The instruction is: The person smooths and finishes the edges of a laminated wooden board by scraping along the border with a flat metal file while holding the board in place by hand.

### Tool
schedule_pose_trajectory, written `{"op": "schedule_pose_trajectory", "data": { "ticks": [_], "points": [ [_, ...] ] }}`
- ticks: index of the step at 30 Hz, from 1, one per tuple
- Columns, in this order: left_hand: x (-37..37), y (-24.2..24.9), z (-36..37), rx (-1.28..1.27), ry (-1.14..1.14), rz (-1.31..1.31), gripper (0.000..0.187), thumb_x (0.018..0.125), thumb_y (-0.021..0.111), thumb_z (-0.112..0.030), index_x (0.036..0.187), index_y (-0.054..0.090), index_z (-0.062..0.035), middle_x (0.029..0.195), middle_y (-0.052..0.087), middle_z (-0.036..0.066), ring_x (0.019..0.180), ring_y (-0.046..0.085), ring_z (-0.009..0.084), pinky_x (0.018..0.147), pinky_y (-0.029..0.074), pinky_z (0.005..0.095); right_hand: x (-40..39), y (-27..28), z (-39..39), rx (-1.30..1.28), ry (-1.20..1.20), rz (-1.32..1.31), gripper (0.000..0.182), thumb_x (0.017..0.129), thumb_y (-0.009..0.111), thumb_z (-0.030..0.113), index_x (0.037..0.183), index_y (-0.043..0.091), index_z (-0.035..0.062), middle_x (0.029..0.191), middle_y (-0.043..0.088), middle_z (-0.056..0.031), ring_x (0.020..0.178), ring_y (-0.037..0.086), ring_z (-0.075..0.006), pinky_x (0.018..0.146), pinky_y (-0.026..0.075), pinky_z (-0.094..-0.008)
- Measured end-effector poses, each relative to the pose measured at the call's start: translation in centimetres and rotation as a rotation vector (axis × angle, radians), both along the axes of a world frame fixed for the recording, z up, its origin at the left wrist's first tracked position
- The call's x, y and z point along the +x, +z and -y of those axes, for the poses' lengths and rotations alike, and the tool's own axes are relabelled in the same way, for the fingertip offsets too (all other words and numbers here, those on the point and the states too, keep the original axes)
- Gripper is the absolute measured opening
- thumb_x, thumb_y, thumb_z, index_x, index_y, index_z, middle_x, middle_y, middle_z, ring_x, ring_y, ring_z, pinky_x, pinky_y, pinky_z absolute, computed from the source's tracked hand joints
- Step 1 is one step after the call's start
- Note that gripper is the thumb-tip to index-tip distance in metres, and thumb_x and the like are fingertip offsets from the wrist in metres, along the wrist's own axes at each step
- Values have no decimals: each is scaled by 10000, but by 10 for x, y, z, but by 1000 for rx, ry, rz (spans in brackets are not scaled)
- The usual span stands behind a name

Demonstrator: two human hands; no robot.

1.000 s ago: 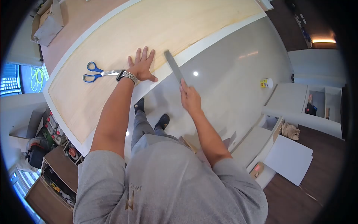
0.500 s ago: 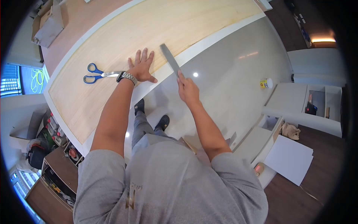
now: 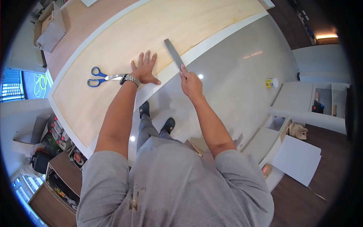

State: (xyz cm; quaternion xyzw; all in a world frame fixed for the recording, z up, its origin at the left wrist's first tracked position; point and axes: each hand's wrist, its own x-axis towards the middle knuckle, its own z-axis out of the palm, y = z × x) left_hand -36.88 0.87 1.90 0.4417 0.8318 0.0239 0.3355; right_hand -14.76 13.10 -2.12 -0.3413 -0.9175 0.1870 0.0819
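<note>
My left hand [image 3: 144, 69] lies flat with fingers spread on a light wooden panel [image 3: 113, 47] that has a white edge strip [image 3: 204, 47]. Beside that wrist, which wears a metal watch, lie blue-handled scissors [image 3: 99, 77], their blades partly hidden by the wrist. In my right hand [image 3: 191, 85] is a flat grey file [image 3: 173, 54], my fingers wrapped round its near end. The file slants across the white edge, its far end over the wood.
A cardboard box [image 3: 50, 28] stands at the far left, beyond the panel. On the right are a white cabinet with an open drawer [image 3: 276, 123], white sheets [image 3: 297, 160] and a yellow-and-white tub [image 3: 271, 83]. Tools and bottles [image 3: 60, 134] crowd the lower left.
The file and my right hand have moved slightly forward, away from my body. My left hand keeps its place on the panel, and the whole view has shifted a little.
</note>
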Motion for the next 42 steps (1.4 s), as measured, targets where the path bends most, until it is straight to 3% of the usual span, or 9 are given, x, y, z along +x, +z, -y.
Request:
{"op": "schedule_pose_trajectory", "data": {
  "ticks": [3, 7, 10, 13, 18, 24, 28, 36, 42],
  "points": [
    [0, -3, 1, 18, 7, -13, 1437, 590, 907, -562, 1657, 7, -220, 1725, -78, 128, 1576, -114, 382, 1178, 9, 724, 31, -1, 20, -39, 12, -24, 410, 1029, 572, 327, 1439, 569, 335, 837, 595, -141, 759, 643, -372, 646, 529, -485],
    [-2, -3, 2, 18, -4, 6, 1445, 611, 895, -540, 1653, -47, -199, 1717, -124, 145, 1568, -150, 391, 1174, -12, 717, 76, -4, 65, -198, -15, -70, 400, 1027, 575, 320, 1427, 581, 329, 822, 590, -132, 719, 631, -371, 640, 531, -480],
    [-2, -2, 1, 26, -4, 20, 1412, 630, 880, -492, 1652, -39, -169, 1721, -110, 139, 1572, -134, 387, 1178, -7, 712, 42, -16, 36, -16, 29, -53, 396, 1019, 588, 323, 1415, 598, 332, 801, 578, -125, 680, 616, -359, 623, 528, -476],
    [-4, -8, 4, 60, 12, 34, 1328, 666, 821, -442, 1654, -18, -153, 1725, -88, 133, 1578, -117, 376, 1182, -9, 706, 10, -2, 12, -34, -16, -128, 401, 1009, 602, 325, 1410, 603, 334, 789, 570, -128, 670, 619, -352, 609, 525, -486],
    [-12, -17, 8, 179, 85, 90, 1139, 727, 623, -451, 1656, 45, -137, 1736, -3, 103, 1591, -56, 346, 1201, -7, 681, 57, -3, 61, -92, 15, -52, 396, 1009, 603, 326, 1406, 601, 330, 783, 564, -124, 663, 619, -358, 593, 520, -491],
    [-12, -21, 9, 248, 148, 107, 1093, 767, 579, -475, 1655, 47, -124, 1735, 45, 100, 1592, -14, 354, 1198, -4, 684, 16, 4, 43, -47, -15, -72, 377, 1016, 610, 305, 1393, 619, 308, 765, 553, -128, 688, 609, -347, 648, 520, -461],
    [-15, -25, 8, 280, 149, 119, 1086, 790, 576, -512, 1653, 51, -114, 1735, 44, 103, 1590, 6, 365, 1193, -7, 688, 46, 9, 65, -129, 10, 20, 375, 1021, 601, 293, 1396, 615, 298, 778, 564, -135, 697, 614, -358, 642, 519, -460],
    [-9, -21, 9, 255, 96, 51, 1143, 817, 620, -664, 1654, 65, -118, 1729, 39, 134, 1585, -42, 371, 1183, -28, 698, -5, 18, 18, -104, -128, -135, 358, 1022, 602, 283, 1377, 640, 267, 789, 597, -152, 756, 625, -348, 705, 513, -461],
    [27, -6, 3, 148, 57, -206, 1314, 700, 667, -839, 1654, 99, -136, 1721, 38, 169, 1580, -37, 396, 1176, 13, 718, 63, 10, 31, -138, -215, -155, 392, 1022, 601, 306, 1410, 619, 255, 821, 611, -127, 767, 628, -318, 725, 521, -427]
  ]
}}
